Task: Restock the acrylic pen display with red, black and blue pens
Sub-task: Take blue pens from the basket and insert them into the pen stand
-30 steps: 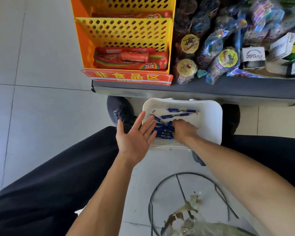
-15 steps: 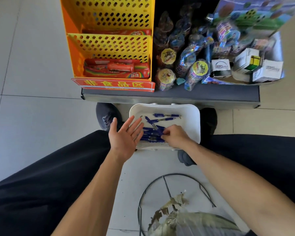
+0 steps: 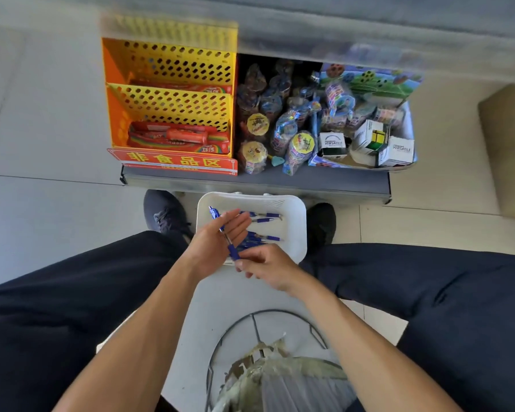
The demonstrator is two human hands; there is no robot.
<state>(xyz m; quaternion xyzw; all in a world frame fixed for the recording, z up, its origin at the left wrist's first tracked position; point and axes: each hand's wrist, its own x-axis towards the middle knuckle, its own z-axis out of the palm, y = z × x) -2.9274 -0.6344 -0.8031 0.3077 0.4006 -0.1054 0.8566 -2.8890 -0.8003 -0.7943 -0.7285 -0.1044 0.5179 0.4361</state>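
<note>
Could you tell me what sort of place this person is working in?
Most likely a small shop aisle: a low shelf holds an orange rack of packaged sweets with a red printed sign, bagged toys and boxed puzzle cubes.

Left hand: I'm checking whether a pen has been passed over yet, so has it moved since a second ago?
Yes. The left hand shifted from beside the white tray's left rim to over it, with a blue pen lying across its palm.

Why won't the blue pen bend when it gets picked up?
The blue pen looks like hard plastic, staying straight across the left hand. The right hand pinches its end, so it's probably light. Being round, it might roll inside the white tray.
</note>
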